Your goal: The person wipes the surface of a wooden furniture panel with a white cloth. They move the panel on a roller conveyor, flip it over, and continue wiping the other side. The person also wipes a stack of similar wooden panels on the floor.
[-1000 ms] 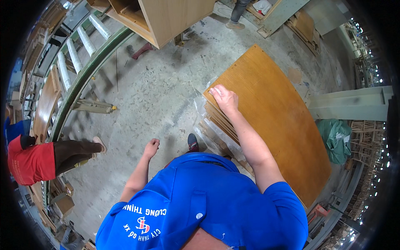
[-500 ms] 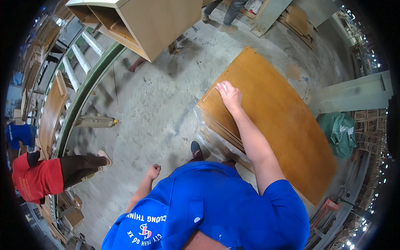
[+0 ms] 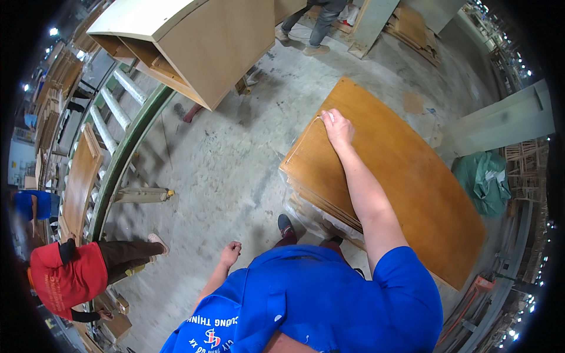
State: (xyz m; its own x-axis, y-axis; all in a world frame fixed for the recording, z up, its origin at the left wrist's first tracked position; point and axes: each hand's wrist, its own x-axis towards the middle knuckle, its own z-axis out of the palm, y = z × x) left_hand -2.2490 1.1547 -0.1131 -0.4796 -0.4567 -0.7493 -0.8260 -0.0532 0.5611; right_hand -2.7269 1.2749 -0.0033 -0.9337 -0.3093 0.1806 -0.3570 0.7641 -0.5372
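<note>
My right hand [image 3: 339, 129] is closed round a small white thing whose kind I cannot make out, pressed to the top of an orange-brown wooden panel [image 3: 400, 170]. A thin white line runs on the panel from my fingers along its left edge. The panel lies flat on top of a stack of similar panels [image 3: 323, 200], with clear plastic sheeting [image 3: 297, 206] at its side. My left hand [image 3: 231, 253] hangs over the floor left of my body, fingers curled; what is inside them, if anything, is hidden.
At the left curves a green-framed roller conveyor [image 3: 112, 188] bearing wooden boards [image 3: 81, 182] and a large wooden cabinet [image 3: 206, 53]. A person in red [image 3: 67, 276] stands beside it. A grey post [image 3: 500, 126] and green sack [image 3: 482, 182] are at right.
My right hand has slid farther away along the panel's left edge, and the white line behind it is longer. The person in red has stretched an arm down.
</note>
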